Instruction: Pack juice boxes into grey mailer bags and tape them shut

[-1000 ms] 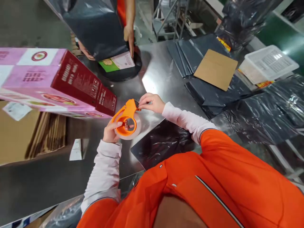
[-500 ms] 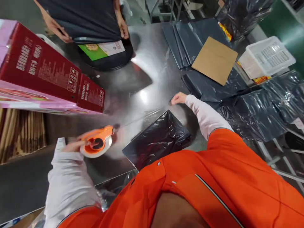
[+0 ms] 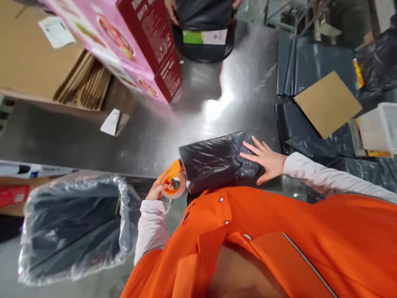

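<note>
A package wrapped in black plastic [image 3: 214, 163] lies at the front edge of the metal table, close against my orange jacket. My left hand [image 3: 157, 190] is closed on an orange tape dispenser [image 3: 169, 176] with a roll of clear tape, its front end at the package's left side. Spread fingers of my right hand [image 3: 263, 159] lie on the right end of the package, over its folded plastic.
Pink and dark red cartons [image 3: 155, 49] stand at the back left beside flattened cardboard [image 3: 89, 82]. A plastic-lined bin [image 3: 74, 223] is below the table's left edge. Black bags [image 3: 313, 120] and a cardboard square [image 3: 328, 103] lie right. Opposite, a co-worker's hands hold a black bag [image 3: 203, 14].
My left hand has brought the tape dispenser right to the package. My right hand, earlier pinched beyond it, now rests flat on its end. The package sits turned, and the camera view has shifted left.
</note>
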Demonstrator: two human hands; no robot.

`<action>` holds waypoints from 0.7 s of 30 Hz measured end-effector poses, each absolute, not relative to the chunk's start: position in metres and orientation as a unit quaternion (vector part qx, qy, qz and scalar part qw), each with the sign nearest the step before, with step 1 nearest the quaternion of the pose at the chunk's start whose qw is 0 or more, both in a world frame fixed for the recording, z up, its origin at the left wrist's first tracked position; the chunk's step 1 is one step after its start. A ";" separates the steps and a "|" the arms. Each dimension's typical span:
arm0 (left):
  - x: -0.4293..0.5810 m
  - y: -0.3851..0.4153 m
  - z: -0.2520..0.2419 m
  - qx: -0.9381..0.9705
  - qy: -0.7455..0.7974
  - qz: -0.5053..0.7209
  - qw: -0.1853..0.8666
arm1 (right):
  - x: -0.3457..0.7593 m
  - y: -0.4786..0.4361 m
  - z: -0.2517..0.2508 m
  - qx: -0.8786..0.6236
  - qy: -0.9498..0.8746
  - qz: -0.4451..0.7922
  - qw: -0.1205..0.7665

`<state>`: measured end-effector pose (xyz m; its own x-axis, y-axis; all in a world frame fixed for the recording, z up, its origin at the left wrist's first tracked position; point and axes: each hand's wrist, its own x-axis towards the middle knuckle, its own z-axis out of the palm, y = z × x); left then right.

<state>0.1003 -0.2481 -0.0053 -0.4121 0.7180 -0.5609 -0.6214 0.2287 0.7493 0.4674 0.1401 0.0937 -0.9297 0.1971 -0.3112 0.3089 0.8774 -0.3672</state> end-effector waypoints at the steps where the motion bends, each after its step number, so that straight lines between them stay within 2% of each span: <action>1: 0.113 -0.264 -0.017 0.022 0.578 0.635 0.511 | 0.466 0.134 0.088 0.119 0.963 -0.205 0.124; 4: 0.175 -0.315 -0.041 -0.031 0.588 0.673 0.447 | 0.462 0.124 0.064 0.117 0.971 -0.193 0.072; 7: 0.268 -0.345 -0.047 -0.075 0.568 0.694 0.436 | 0.459 0.134 0.047 0.087 0.975 -0.199 0.037; 10: 0.353 -0.332 -0.045 -0.104 0.537 0.726 0.417 | 0.457 0.150 0.044 0.065 0.976 -0.210 0.016; 13: 0.391 -0.290 -0.047 -0.128 0.551 0.747 0.350 | 0.453 0.149 0.044 0.064 0.969 -0.240 -0.002; 18: 0.319 -0.228 -0.050 -0.126 0.567 0.773 0.256 | 0.443 0.064 0.047 0.195 0.945 -0.258 -0.053; 19: 0.287 -0.218 -0.047 -0.126 0.563 0.781 0.239 | 0.441 0.039 0.050 0.230 0.940 -0.246 -0.045; 21: 0.212 -0.199 -0.036 -0.116 0.554 0.790 0.234 | 0.437 -0.003 0.060 0.206 0.949 -0.235 0.051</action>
